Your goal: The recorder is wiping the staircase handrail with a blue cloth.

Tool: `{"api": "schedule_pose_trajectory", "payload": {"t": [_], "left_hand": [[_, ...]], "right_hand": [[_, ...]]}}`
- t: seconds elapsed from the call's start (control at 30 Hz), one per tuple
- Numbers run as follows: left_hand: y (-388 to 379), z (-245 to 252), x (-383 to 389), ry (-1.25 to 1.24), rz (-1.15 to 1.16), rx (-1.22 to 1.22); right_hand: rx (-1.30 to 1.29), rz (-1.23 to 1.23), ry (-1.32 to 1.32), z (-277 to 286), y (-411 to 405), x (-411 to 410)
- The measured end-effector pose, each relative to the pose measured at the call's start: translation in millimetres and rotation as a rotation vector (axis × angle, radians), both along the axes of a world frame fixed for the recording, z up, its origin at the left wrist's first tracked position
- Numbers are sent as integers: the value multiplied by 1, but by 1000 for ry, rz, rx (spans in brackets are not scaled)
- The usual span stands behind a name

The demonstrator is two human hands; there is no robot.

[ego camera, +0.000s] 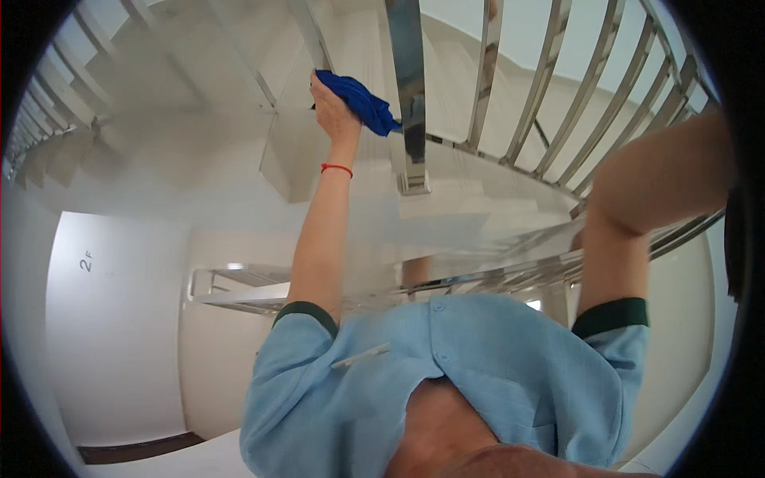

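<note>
My left hand point(336, 113), with a red cord bracelet point(336, 169) at its wrist, holds a bunched blue cloth point(358, 101). The cloth lies along the low rail of a stainless steel railing, just left of a thick square post point(409, 89). One end of the cloth reaches the rail beside that post. A slim metal baluster point(320, 48) rises right behind the hand. My right arm point(615, 251) bends at the elbow towards the right rim, and its hand is out of view.
Stair treads point(472, 89) lie beyond the balusters point(487, 71). A handrail point(538, 266) runs close before my chest. At left is a white wall panel point(116, 334) bearing a floor mark. More balusters point(66, 83) curve at far left. Parts of the picture are hazy.
</note>
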State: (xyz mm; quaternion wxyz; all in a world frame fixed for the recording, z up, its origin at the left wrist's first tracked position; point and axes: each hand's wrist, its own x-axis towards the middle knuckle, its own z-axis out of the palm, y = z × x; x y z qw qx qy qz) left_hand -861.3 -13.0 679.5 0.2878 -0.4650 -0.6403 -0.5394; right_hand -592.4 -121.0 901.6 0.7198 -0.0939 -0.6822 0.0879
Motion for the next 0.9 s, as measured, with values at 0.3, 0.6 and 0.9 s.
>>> {"api": "schedule_pose_trajectory", "payload": {"t": [0.3, 0.6, 0.9], "left_hand": [[12, -2, -2, -13, 90, 15], [-9, -11, -4, -6, 80, 25], [8, -14, -8, 92, 51, 86]], "right_hand": [[-82, 15, -97, -18, 11, 36], [139, 28, -282, 23, 25, 59], [9, -3, -416, -1, 35, 87]]}}
